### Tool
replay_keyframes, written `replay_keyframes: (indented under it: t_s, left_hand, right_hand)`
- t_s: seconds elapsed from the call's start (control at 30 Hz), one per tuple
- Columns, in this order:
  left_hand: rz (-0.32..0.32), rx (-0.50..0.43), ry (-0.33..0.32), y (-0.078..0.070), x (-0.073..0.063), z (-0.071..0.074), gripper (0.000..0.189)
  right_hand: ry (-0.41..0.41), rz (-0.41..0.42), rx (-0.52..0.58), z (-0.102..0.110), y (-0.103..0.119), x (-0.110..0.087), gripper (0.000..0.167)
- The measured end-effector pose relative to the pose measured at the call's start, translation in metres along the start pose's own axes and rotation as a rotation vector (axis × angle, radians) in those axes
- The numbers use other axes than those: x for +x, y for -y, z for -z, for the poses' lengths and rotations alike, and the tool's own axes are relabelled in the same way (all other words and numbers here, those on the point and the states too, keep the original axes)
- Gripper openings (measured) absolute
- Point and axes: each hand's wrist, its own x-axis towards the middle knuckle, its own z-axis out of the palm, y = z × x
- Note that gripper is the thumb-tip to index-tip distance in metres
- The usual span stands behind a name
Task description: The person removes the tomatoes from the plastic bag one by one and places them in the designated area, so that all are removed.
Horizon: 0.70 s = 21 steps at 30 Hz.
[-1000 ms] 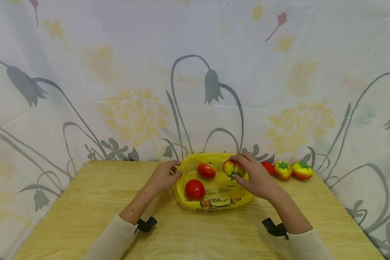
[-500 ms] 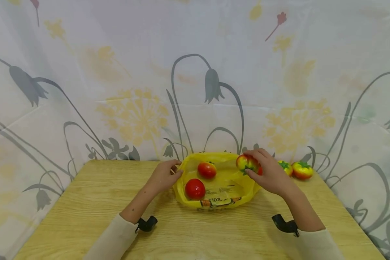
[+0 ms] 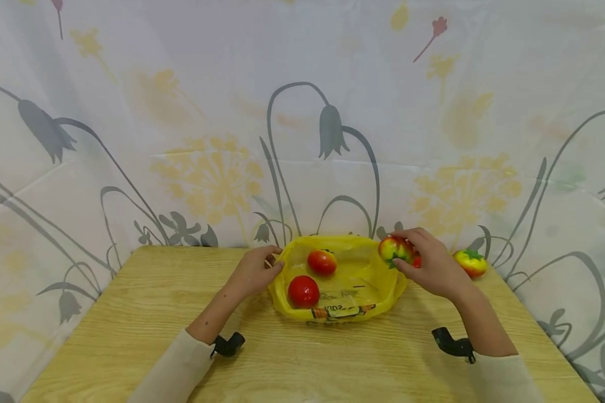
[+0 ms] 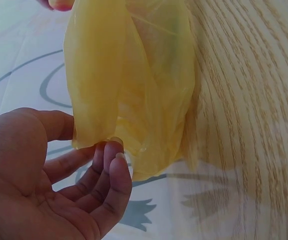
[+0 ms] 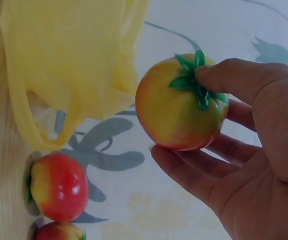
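Observation:
A yellow plastic bag (image 3: 333, 314) stands on the table with its mouth spread wide. Two red tomatoes lie inside: a rounder one (image 3: 303, 291) and a longer one (image 3: 321, 262). At the bag's left rim, my left hand (image 3: 254, 272) pinches the film (image 4: 101, 75) between thumb and fingers. My right hand (image 3: 430, 266) holds a yellow-red tomato (image 5: 176, 107) by the right rim, raised off the table. In the right wrist view, the thumb presses its green leafy top, and the fingers support the far side.
More tomatoes sit in a row right of the bag: one (image 3: 470, 263) shows fully, another (image 5: 58, 187) lies near the bag's hanging handle (image 5: 43, 137). My right hand hides part of the row. A patterned cloth (image 3: 302, 140) hangs behind the wooden table (image 3: 302, 364).
My right hand has moved right with the tomato, from above the bag's inside to its right rim, covering more of the row. The left hand has stayed at the left rim.

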Motion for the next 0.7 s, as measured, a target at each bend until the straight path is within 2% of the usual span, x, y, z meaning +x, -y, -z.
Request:
replay_keyframes:
  t_s: [0.33, 0.7]
  left_hand:
    - [-0.018, -0.009, 0.004, -0.003, 0.001, -0.001, 0.034]
    - [0.009, -0.011, 0.000, -0.001, 0.001, 0.000, 0.034]
  right_hand:
    - [0.019, -0.009, -0.027, 0.009, -0.016, -0.005, 0.054]
    - [0.065, -0.034, -0.042, 0.009, -0.029, -0.009, 0.049]
